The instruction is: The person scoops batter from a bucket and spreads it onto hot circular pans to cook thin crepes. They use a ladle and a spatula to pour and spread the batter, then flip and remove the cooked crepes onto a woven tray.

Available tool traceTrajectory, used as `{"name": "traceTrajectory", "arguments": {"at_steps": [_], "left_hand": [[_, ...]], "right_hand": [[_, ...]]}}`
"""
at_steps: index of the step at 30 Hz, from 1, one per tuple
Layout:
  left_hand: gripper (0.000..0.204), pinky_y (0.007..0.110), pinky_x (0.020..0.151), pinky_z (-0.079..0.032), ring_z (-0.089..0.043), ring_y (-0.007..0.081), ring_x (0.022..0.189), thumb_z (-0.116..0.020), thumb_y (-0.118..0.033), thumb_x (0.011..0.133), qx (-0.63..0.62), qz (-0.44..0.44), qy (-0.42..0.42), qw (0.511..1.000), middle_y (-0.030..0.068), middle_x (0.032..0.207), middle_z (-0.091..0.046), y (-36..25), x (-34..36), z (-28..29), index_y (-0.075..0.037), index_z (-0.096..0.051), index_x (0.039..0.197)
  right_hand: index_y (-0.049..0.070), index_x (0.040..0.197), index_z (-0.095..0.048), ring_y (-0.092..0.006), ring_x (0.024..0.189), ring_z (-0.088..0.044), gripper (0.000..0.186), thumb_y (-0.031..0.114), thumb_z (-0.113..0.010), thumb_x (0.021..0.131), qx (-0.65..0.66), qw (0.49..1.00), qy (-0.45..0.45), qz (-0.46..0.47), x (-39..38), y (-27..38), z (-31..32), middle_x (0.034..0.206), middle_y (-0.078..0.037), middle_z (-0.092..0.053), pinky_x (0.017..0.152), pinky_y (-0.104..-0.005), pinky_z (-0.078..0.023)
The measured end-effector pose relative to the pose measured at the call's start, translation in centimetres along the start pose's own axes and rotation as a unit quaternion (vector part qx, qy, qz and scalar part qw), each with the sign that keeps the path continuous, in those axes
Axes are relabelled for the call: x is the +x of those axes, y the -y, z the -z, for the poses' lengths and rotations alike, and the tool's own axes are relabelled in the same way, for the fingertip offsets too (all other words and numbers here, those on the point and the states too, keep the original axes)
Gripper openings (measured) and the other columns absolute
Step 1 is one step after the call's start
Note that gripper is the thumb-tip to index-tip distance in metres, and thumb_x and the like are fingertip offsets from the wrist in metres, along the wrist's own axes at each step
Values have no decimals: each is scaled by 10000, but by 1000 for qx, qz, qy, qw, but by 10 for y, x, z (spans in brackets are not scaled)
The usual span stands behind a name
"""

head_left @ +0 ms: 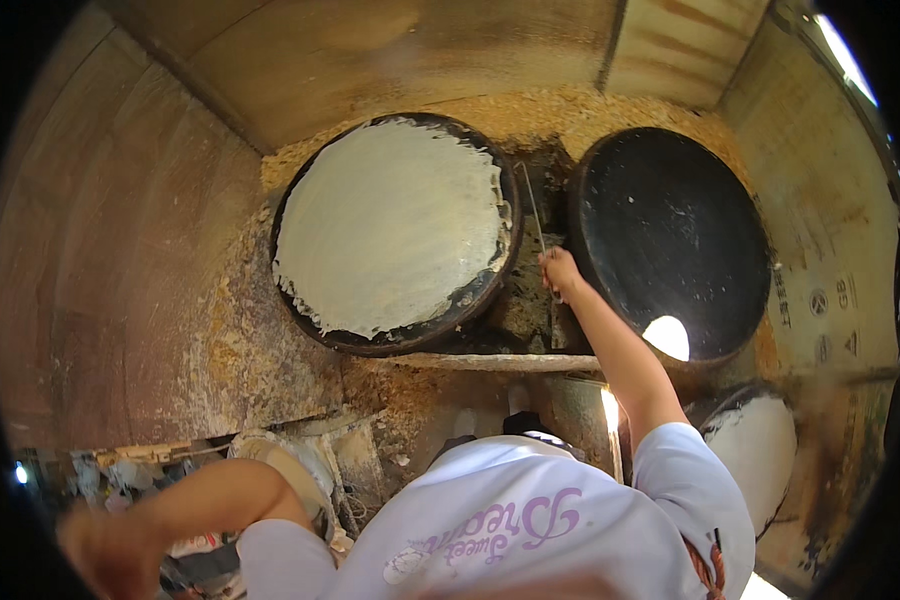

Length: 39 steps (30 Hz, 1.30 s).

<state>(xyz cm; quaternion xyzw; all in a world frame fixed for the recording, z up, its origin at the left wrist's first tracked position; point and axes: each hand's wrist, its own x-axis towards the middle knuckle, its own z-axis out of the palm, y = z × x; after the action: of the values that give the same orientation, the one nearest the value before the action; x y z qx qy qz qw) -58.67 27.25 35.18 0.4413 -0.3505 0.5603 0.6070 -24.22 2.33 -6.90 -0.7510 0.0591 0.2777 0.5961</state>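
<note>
My right hand (560, 272) is closed around a thin metal rod (532, 205) with a short bent tip, which points away from me. Hand and rod are over the gap between two big round black griddles. On the left griddle (390, 345) lies a wide sheet of pale batter (390, 220) with ragged edges, leaving a dark rim. The right griddle (680, 240) has a bare black surface with a few pale specks; my right forearm passes over its near left edge. Far to the lower left, my left hand (110, 550) is smeared by motion, its fingers unclear.
Wooden boards (390, 60) wall in the back and sides, with yellowish crumbs along their foot. A pale-coated bucket (285, 460) stands at the lower left. Another round, pale-topped surface (755, 450) shows at the lower right. A bright white patch (667, 338) lies on the right griddle's near edge.
</note>
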Motion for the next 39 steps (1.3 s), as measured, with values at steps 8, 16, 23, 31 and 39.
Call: {"name": "traceTrajectory", "arguments": {"at_steps": [8,16,23,31,39], "left_hand": [[176,271,755,-447,-551,127,856,-467,-170,889,86,760,5,644,36,927,-566,134,-298,77,-81,-522,1031],[431,314,825,-396,-493,121,990,-407,-446,900,-64,900,-6,431,31,1122,-523,164,-448,49,-134,-424,1197],[165,282,516,-434,-457,118,492,-615,-223,813,-233,810,-381,379,-35,567,-438,167,-470,60,-134,-503,732],[209,239,369,-287,-291,76,393,-628,-125,771,-95,818,-400,403,-47,533,-319,135,-456,67,-140,-433,697],[187,240,340,-265,-280,106,362,-558,-109,796,-45,769,-471,430,-28,474,-268,84,-453,148,-133,-401,697]], "right_hand": [[55,797,-424,-134,354,-390,135,148,-463,886,-14,997,70,-14,-22,-5,-6,541,-50,-454,321,-279,-287],[56,871,-410,-119,386,-404,108,146,-466,894,41,985,95,-140,-221,-55,-21,558,-19,-425,357,-241,-321],[24,884,-406,-133,394,-454,88,104,-442,878,-164,966,170,-101,-305,-52,-63,537,-38,-451,364,-266,-360],[-4,881,-371,-316,540,-605,158,108,-468,826,-427,882,187,-64,-343,-10,-106,686,-213,-578,464,-387,-487],[-19,933,-392,-402,770,-593,224,85,-508,772,-445,851,272,60,-333,-45,-157,792,-247,-590,635,-483,-455]]}}
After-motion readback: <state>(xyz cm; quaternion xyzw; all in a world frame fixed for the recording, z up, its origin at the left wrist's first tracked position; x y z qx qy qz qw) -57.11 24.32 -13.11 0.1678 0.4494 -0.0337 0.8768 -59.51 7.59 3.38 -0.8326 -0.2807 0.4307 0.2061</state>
